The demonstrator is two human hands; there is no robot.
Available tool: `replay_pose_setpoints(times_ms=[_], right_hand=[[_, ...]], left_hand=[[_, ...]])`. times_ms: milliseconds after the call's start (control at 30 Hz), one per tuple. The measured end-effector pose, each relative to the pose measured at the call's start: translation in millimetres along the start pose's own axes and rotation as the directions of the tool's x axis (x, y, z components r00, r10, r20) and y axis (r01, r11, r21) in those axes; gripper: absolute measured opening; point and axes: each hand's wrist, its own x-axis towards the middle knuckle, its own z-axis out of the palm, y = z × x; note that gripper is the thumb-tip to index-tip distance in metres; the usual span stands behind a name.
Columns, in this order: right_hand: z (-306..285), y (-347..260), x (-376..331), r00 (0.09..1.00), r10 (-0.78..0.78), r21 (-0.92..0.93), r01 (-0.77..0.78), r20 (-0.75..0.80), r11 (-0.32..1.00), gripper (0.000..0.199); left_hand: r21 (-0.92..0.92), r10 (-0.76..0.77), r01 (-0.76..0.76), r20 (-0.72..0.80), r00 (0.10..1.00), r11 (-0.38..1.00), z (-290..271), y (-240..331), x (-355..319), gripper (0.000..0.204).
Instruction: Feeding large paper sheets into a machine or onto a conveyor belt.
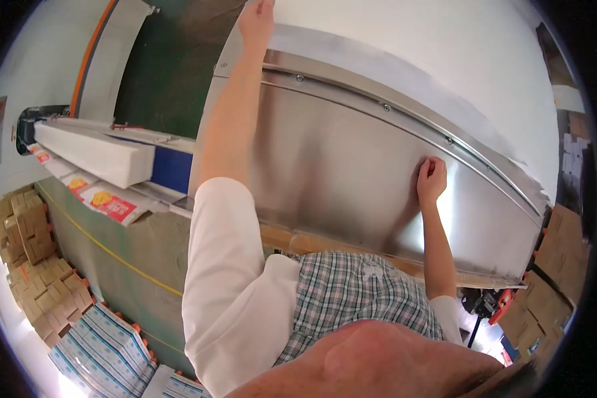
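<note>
Stacked brown cartons (30,232) and blue-and-white packs (103,345) fill the floor at left; red-and-yellow packets (113,205) lie on a conveyor. The left hand (255,20) reaches to the steel panel's (338,172) top edge, its grip unclear; the right hand (431,178) presses half-curled against the face. The panel looks stiff, heavy and slippery, so best held by its edges.

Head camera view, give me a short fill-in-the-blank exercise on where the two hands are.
1. The right hand rests, fingers curled, on the steel ____ panel.
2. The left hand reaches up to the panel's ____ edge.
3. The packets lie on the ____ side of the view.

Missing words: machine; top; left
</note>
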Motion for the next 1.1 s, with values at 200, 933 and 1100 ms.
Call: replay_pose_setpoints(times_ms=[200,933,1100], right_hand=[[-3,6,3,0.999,0.015,-0.069,-0.012,0.042,0.998,0.007],[-7,-1,7,0.998,-0.07,-0.058,0.069,-0.008,0.996,0.006],[-9,7,8,0.997,-0.074,-0.046,0.073,-0.018,0.996,0.006]], left_hand=[[-0.407,-0.22,0.182,-0.049,0.974,0.895,46,-17,18,0.021],[-0.368,-0.316,0.408,0.285,0.905,0.836,-3,-8,-12,0.02],[-0.129,-0.233,0.309,0.41,0.882,0.942,-13,2,-1,0.029]])
